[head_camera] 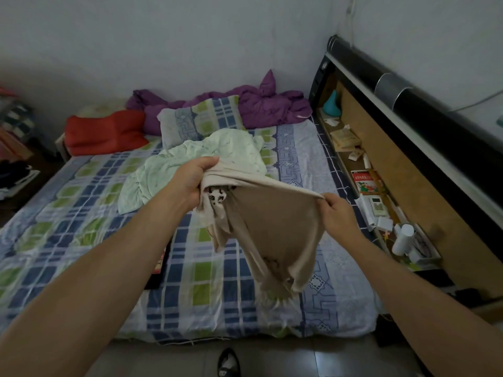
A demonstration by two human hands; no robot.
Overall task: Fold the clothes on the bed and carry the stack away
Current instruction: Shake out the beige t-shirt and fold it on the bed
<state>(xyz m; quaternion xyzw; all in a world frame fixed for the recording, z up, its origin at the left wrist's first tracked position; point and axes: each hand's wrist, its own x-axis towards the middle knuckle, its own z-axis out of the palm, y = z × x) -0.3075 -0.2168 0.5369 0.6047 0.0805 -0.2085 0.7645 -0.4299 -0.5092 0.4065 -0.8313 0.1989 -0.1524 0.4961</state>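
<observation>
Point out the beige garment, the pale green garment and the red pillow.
beige garment (275, 227), head view, hanging middle panel.
pale green garment (168, 170), head view, crumpled centre on the bed.
red pillow (104, 131), head view, middle of its top face.

Part of the blue, green and white checked bed sheet is covered by the beige knit garment held up above it, and the fingertips gripping that garment's top edge are wrapped in its fabric. A flat dark object with a red patch, lying on the sheet left of the garment, is largely hidden behind a forearm, so it cannot be identified. Beyond the sheet's near edge, a black shoe is cut off by the lower frame edge, and the print on the small boxes and papers right of the sheet is too small to be read.
</observation>
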